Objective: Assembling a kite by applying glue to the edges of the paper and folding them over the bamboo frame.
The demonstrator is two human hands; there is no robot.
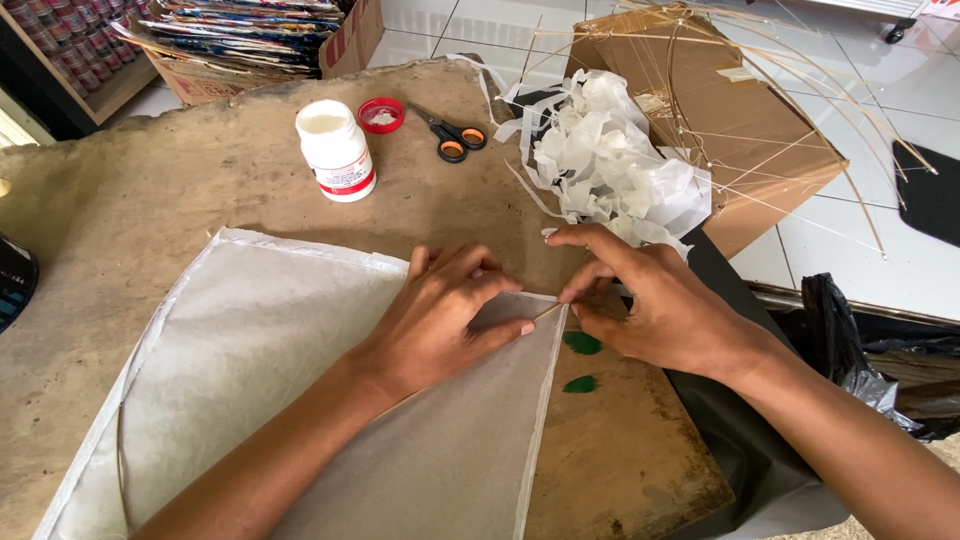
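Note:
A large sheet of thin white paper [250,380] lies on the worn brown table [180,200], with folded edges and a thin bamboo stick along it. My left hand [440,315] rests flat on the sheet's right corner, fingers spread. My right hand [650,300] pinches the tip of the thin stick and the paper corner between thumb and forefinger, right beside my left fingertips.
An open white glue jar [336,150], its red lid [381,115] and orange-handled scissors [452,135] sit at the table's far side. Crumpled white paper scraps [610,165] pile by a cardboard box [720,120] holding thin bamboo strips. A black bag [850,340] hangs at right.

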